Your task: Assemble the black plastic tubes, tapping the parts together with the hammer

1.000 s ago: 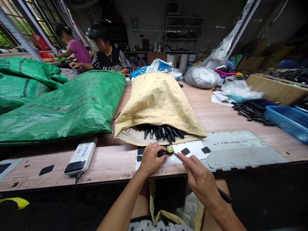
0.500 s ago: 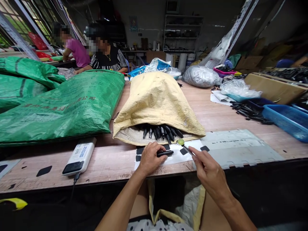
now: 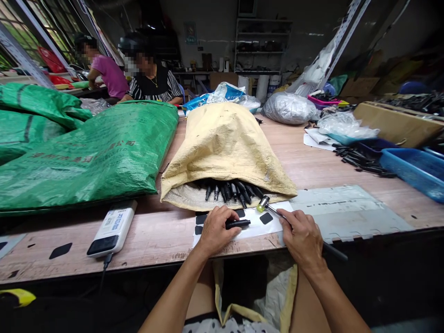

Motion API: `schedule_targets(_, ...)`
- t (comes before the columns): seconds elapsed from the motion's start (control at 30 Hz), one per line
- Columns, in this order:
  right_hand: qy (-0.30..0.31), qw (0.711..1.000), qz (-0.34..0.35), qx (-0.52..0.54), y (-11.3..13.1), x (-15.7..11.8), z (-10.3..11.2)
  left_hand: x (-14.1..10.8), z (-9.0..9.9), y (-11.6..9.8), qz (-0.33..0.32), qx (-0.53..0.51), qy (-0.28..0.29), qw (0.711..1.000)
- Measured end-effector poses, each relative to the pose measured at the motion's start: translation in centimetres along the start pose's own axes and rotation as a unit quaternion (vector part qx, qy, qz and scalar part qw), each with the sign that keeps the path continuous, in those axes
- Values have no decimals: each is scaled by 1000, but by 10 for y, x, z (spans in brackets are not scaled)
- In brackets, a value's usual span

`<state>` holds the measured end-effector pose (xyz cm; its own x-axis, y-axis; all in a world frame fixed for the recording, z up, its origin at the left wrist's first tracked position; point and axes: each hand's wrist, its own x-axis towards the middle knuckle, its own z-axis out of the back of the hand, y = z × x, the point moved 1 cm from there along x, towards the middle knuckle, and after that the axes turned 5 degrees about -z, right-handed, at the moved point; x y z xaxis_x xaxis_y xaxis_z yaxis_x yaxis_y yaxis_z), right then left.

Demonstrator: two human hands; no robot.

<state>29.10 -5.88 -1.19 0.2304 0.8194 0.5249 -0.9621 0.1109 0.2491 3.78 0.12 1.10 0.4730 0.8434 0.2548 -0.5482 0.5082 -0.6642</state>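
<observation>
My left hand (image 3: 219,227) rests at the table edge, fingers closed round a black pen-shaped tube (image 3: 242,223) that lies level and points right. My right hand (image 3: 302,237) grips a small mallet (image 3: 264,204) by its handle, whose dark end sticks out below the palm. The mallet's metal head, with a yellow-green face, hovers right of the tube and apart from it. Just beyond both hands lies a tan woven sack (image 3: 227,143), its mouth facing me. Several black tubular pieces (image 3: 229,190) poke out of it.
A green woven sack (image 3: 104,152) and a white power bank (image 3: 113,229) with a cable are on the left. Blue trays (image 3: 412,171) and black parts (image 3: 360,159) lie at the right, past a grey sheet (image 3: 350,212). Two people (image 3: 152,83) sit at the back left.
The mallet in my right hand has turned, so its yellow-green face points lower left and its metal head shows. My left hand and the tube have barely moved.
</observation>
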Motion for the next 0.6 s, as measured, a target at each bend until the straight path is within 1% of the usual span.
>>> schedule_targets(0.13,-18,999,-8,-32,4,-2,-2,2,1,2,-6,-1,6,1000)
schedule_targets(0.2,-21,999,-8,-43,6,-3,-3,1,2,-2,-8,-5,12,1000)
schedule_targets(0.3,-20,998,-9,-52,6,-3,-3,-12,4,-20,-20,-24,46,998)
schedule_targets(0.37,-19,998,-8,-55,6,-4,-4,-29,0,-38,-49,-65,107,991)
schedule_targets(0.43,-21,998,-8,-56,5,-4,-5,-49,-10,-54,-75,-111,192,972)
schedule_targets(0.5,-24,998,-7,-56,4,-4,-6,-67,-29,-60,-68,-120,266,954)
schedule_targets(0.53,-26,998,-6,-55,3,-4,-6,-75,-40,-58,-49,-105,290,950)
schedule_targets(0.6,-30,998,-6,-54,3,-4,-7,-87,-65,-44,14,-49,317,947)
